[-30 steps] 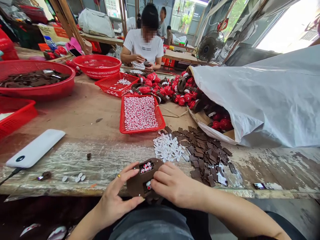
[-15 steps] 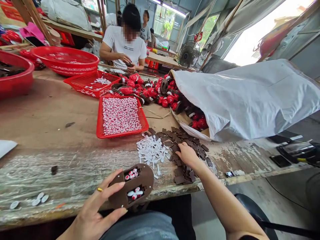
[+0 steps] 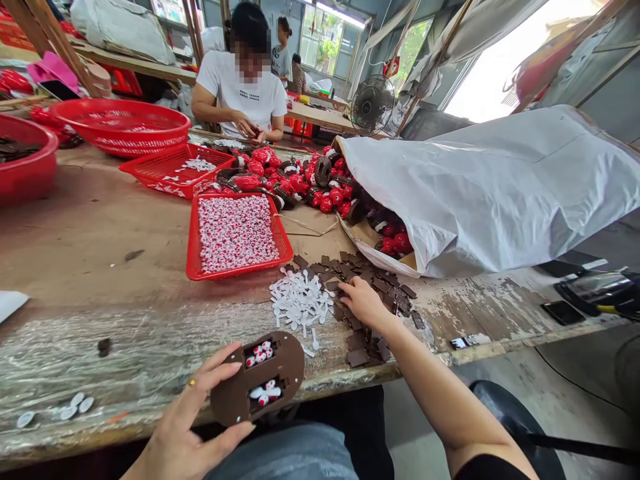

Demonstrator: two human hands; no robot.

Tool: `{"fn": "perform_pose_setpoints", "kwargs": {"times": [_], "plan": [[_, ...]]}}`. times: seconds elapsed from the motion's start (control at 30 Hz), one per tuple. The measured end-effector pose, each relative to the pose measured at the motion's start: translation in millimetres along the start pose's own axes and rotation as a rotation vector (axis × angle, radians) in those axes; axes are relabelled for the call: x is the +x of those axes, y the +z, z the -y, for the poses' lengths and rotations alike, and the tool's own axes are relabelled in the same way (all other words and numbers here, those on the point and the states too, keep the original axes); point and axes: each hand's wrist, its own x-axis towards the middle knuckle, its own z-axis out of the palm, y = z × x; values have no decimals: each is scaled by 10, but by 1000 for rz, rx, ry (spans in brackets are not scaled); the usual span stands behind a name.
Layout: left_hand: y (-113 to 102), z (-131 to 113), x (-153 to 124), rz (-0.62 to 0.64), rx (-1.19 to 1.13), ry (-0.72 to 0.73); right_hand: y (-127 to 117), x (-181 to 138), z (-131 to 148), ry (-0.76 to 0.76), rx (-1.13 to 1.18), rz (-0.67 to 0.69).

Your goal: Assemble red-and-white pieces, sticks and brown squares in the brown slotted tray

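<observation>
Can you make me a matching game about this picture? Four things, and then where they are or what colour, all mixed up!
1. brown oval piece
2. right hand
3. big sack
4. tray holding little balls

A. at the pile of brown plates
B. red
C. held in the left hand
D. white, mouth open

Pairs: 1-C, 2-A, 3-D, 4-B

"What colour is the base (image 3: 264, 373) at the table's (image 3: 125, 280) near edge?"
"Plain dark brown; its beads (image 3: 259, 355) are white with red spots."
"And the spoons (image 3: 297, 297) and tiles (image 3: 361, 341)?"
"White spoons, brown tiles."
"The tray (image 3: 284, 252)?"
"Red, its heap (image 3: 237, 233) speckled white and red."
</observation>
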Motion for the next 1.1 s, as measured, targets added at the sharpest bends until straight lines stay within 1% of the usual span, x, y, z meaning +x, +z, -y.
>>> {"fn": "perform_pose_setpoints", "kwargs": {"times": [0.17,0.33,0.43,0.53,0.67,0.73,0.87,0.9,0.93,1.0,1.1], "plan": [[2,-9,-15,-12,-2,-12,-13,125,21,-43,8,39],[-7,41,-68,-7,-21,-65,-47,70,-61,-34,30,34],[-14,40,-54,9,-33,-70,-41,67,-73,-22,66,42],[-22,13,-19,3,-44,-70,-84,86,-103,8,142,-24],[-25,-14,0,-52,-54,-59,-168,14,-155,62,276,-191],[-25,-17,-1,-64,-51,-64,-144,-77,-129,66,410,-208],[-28,-24,16,-62,-59,-63,52,-286,61,50,993,-121],[-30,-29,26,-62,-61,-62,99,-330,116,48,1098,-115],[-31,-35,36,-58,-62,-61,132,-369,167,45,1148,-120],[-34,-48,55,-55,-60,-56,143,-437,249,36,1177,-136],[-36,-69,75,-53,-45,-42,38,-539,347,-4,1202,-128]]}}
